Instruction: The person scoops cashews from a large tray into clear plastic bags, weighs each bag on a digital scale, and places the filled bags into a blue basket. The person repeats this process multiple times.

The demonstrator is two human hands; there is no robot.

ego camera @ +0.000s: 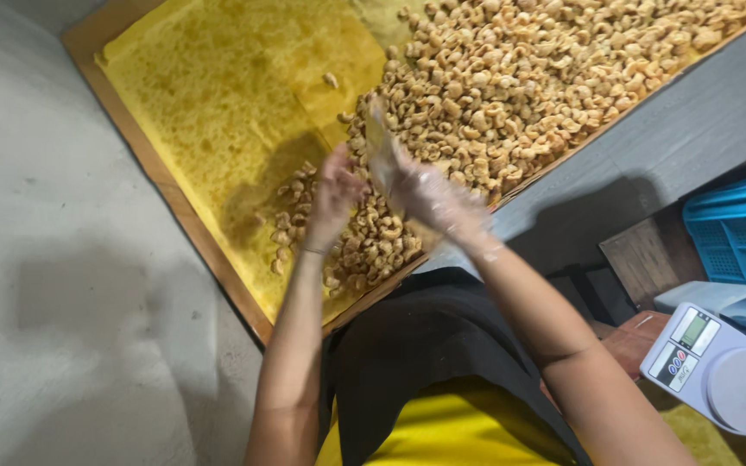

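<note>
Cashews [511, 86] lie heaped on a yellow-lined wooden tray [209, 112]. Above the heap's near edge, the gloved right hand [433, 198] has its grip clamped on a small clear bag [379, 147]; the bare left hand [331, 194] hovers beside it, fingers loosely curled, blurred.

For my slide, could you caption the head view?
Two hands, left hand bare, right hand gloved, over cashews on a tray.

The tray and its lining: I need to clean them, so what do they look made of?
The tray looks like wood: a matte brown raised rim. Its lining looks like yellow paper or thin foam, matte, mottled with stains; which one is unclear. Cashews cover its right part.
</note>
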